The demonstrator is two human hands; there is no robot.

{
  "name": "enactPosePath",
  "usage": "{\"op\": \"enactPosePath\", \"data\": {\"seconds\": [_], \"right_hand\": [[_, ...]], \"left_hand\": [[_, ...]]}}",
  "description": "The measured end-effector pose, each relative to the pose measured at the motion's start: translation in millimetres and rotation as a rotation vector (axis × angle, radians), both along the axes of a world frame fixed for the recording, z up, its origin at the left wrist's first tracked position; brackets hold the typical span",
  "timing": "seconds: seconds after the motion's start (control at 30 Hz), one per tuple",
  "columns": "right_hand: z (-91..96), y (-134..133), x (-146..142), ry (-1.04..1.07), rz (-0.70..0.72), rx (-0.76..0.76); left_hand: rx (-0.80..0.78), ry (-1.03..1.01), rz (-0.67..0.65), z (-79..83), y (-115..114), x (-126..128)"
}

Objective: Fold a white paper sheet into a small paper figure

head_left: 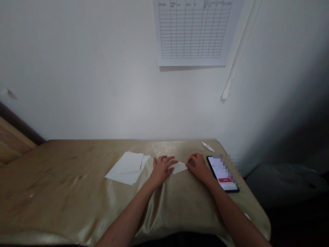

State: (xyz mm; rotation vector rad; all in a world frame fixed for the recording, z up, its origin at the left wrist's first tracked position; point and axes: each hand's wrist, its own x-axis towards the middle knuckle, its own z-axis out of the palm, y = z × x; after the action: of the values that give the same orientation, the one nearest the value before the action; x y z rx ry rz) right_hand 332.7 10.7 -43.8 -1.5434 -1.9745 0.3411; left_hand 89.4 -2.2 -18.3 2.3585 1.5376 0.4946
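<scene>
A small piece of white paper (179, 167) lies on the cloth-covered table between my hands. My left hand (162, 167) rests at its left side with the fingers spread, the fingertips over or touching its edge. At the paper's right corner, the thumb and fingers of my right hand (198, 166) are pinched together on it. To the left of my left hand is a stack of white paper sheets (125, 168), the top one with a torn right edge. A folded white paper shape (208, 146) sits beyond my right hand.
A phone (223, 175) with a lit screen lies just right of my right hand, near the table's right edge. Satin-like golden cloth (64, 185) covers the table, wrinkled near the front. Behind stands a white wall with a printed chart (191, 34) hanging on it.
</scene>
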Motion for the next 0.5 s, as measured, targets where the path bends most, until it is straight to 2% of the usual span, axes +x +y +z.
{"op": "enactPosePath", "data": {"seconds": [0.13,0.33,0.5], "right_hand": [[7.1,-5,-1,-0.005,0.020,-0.035],[16.5,-13,-7,-0.085,0.147,-0.076],[18.8,-16,-11,-0.174,0.113,-0.083]], "left_hand": [[-0.037,0.047,-0.065,-4.5,1,-1],[-0.017,0.061,-0.034,-3.5,3,-2],[-0.023,0.027,-0.056,0.4,3,-1]]}}
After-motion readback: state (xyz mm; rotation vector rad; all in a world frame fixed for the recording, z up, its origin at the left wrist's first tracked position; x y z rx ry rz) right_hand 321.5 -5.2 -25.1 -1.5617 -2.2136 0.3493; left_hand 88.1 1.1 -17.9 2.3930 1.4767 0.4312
